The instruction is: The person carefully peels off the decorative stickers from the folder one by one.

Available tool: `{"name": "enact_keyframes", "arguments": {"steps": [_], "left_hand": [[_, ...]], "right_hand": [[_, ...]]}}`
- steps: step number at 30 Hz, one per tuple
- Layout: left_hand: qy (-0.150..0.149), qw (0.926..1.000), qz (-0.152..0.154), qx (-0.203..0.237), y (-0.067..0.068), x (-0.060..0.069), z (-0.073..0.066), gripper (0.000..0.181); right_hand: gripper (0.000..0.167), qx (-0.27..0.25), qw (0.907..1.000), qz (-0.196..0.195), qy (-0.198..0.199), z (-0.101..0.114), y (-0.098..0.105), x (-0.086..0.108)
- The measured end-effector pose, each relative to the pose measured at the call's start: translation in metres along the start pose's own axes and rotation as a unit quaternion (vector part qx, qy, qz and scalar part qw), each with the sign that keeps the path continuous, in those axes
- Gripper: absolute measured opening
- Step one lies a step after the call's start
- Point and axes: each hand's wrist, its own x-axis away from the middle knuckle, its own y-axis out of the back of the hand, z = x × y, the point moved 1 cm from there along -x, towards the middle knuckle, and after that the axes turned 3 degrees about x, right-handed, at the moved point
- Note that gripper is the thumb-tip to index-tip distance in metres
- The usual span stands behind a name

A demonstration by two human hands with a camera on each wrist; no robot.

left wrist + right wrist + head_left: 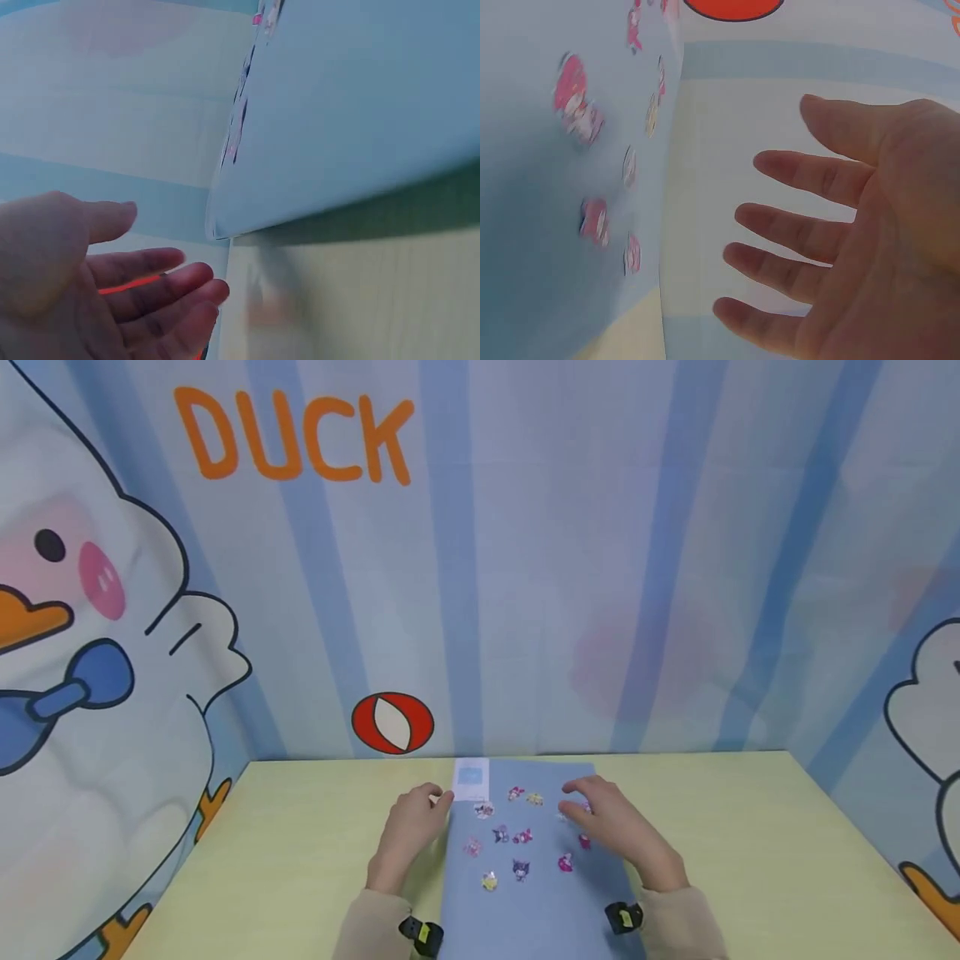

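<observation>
A blue sheet (pixel 487 918) lies on the table, with several small cartoon stickers scattered over it, among them a purple one (pixel 521 870), a yellow one (pixel 489 881) and a pink one (pixel 566 862). At its far left corner is a white square card (pixel 471 779) with a pale blue patch. My left hand (pixel 412 828) is beside the sheet's left edge, holding nothing; in the left wrist view its fingers are loosely bent. Above the sheet's right part hovers my right hand (pixel 618 827), fingers spread and palm bare in the right wrist view, partly covering some stickers.
The pale yellow table (pixel 750 843) extends to both sides of the sheet. Behind it hangs a blue striped backdrop (pixel 540 568) with a printed duck (pixel 90 735) at left. Each wrist wears a small black camera.
</observation>
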Motion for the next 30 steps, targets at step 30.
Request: {"name": "enact_keyframes", "arguments": {"steps": [30], "left_hand": [[-0.004,0.9826,0.177,-0.057,0.001,0.007,0.007,0.032]], "right_hand": [[0.012,0.076,0.9947,0.068,0.012,0.022,-0.046,-0.024]]}}
